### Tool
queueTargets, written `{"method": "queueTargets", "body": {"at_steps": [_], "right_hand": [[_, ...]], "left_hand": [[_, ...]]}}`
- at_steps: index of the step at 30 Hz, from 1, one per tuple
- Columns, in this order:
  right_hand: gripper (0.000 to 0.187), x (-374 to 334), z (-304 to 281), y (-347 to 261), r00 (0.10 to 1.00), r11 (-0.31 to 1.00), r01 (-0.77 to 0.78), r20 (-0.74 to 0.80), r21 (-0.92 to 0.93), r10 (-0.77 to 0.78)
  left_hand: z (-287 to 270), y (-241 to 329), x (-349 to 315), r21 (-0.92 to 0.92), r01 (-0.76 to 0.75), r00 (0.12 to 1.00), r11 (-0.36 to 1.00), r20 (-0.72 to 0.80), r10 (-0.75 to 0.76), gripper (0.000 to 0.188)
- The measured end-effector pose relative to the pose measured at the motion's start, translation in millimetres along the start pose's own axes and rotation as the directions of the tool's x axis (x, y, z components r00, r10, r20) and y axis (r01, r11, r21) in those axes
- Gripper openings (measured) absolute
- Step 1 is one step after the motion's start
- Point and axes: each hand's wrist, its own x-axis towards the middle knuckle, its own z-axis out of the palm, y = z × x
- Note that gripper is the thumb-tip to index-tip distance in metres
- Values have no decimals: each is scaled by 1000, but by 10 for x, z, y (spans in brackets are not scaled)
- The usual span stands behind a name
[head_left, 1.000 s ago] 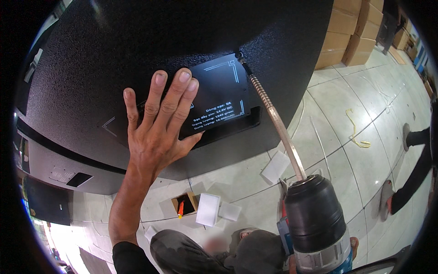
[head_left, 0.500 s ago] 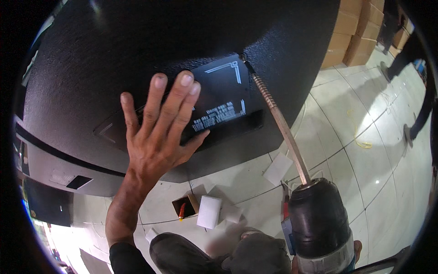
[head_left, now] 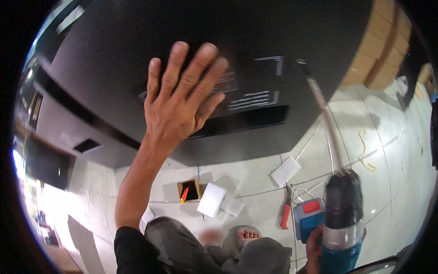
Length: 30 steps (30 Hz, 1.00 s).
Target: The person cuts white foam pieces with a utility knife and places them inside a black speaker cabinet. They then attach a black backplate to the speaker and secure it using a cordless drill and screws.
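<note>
My left hand (head_left: 175, 100) lies with fingers spread on a dark plate (head_left: 260, 73) with white markings, set against the side of a large black cabinet (head_left: 114, 64). Below the markings runs a glossy black strip (head_left: 255, 120). In my right hand (head_left: 314, 249) is a power drill (head_left: 343, 219) with a black chuck and a blue body; my fingers wrap its handle, mostly hidden. Its long bit (head_left: 319, 96) reaches up toward the cabinet, and its tip stands to the right of the plate's corner. The bit is blurred.
On the tiled floor lie a small cardboard box (head_left: 196, 188) with an orange tube (head_left: 184, 195), a white block (head_left: 211, 200), a white flat piece (head_left: 285, 171), a red-handled knife (head_left: 285, 214) and a yellow strap (head_left: 365, 155). Cardboard boxes (head_left: 376, 45) are stacked at the far right.
The drill has moved right, and its bit tip has come away from the plate's corner. My left hand stays spread on the plate. The view has shifted.
</note>
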Motion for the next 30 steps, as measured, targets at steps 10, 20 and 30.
{"method": "queueTargets", "body": {"at_steps": [10,20,30], "right_hand": [[59,422,-67,174,996,999,52,67,-6,-52],[62,635,72,59,992,998,55,114,-32,-51],[65,485,82,61,991,998,55,120,-27,-52]], "left_hand": [[-529,-667,-682,-51,612,781,789,-117,-613,113],[-412,-621,-574,-130,685,687,717,-213,-695,117],[-125,-503,-704,74,207,937,976,-303,-175,60]]}}
